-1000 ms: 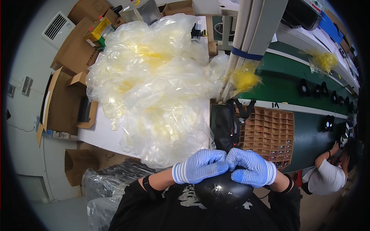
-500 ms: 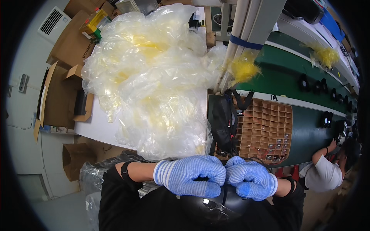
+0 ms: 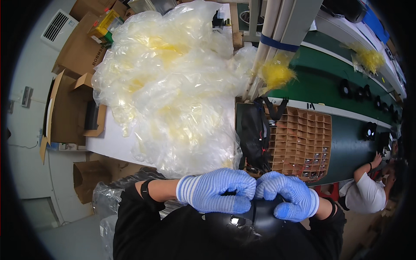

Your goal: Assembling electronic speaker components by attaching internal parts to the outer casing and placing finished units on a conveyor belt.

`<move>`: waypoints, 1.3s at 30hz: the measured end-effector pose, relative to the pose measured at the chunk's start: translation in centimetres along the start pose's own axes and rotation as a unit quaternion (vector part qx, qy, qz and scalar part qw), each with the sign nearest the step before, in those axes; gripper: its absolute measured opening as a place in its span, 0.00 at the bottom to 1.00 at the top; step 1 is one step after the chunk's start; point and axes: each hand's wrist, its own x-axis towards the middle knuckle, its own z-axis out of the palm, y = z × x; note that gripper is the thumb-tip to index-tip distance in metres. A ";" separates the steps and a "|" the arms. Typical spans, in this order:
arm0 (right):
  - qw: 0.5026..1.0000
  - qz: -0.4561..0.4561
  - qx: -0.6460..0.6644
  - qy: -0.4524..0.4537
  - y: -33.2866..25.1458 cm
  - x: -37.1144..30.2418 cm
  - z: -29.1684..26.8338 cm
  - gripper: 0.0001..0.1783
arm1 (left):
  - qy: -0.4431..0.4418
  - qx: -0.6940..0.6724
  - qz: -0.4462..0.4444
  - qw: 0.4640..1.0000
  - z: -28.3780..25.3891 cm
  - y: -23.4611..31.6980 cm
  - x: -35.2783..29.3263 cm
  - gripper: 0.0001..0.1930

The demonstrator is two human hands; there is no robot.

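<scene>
The left hand (image 3: 216,190) and right hand (image 3: 289,196) are curled closed, side by side, gripping the upper edge of a glossy black rounded object (image 3: 234,227) in front of the black shirt (image 3: 160,238). Handling appears underway: the object is in hand rather than set down, though how much remains cannot be told. Beyond, clear plastic bags (image 3: 173,95) lie heaped on the white counter (image 3: 119,147).

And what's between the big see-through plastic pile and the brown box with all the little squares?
A black bag with straps lies between the clear plastic pile and the brown cardboard grid; the head view shows it.
</scene>
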 end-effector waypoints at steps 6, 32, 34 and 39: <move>0.977 -0.073 -0.193 0.046 -2.5 2.3 -1.3 0.20 | 0.057 0.015 -0.070 0.996 -0.4 -0.6 -0.7 0.18; 0.932 0.038 -0.334 0.132 -0.1 -0.2 3.2 0.14 | 0.306 0.121 -0.132 0.935 2.6 -4.0 -2.3 0.15; 0.935 0.029 -0.325 0.140 -0.1 -0.1 3.2 0.14 | 0.298 0.120 -0.140 0.937 2.7 -3.9 -2.4 0.14; 0.936 0.056 -0.343 0.054 -0.2 0.7 2.6 0.11 | 0.297 0.148 -0.141 0.933 2.9 -4.1 -2.7 0.13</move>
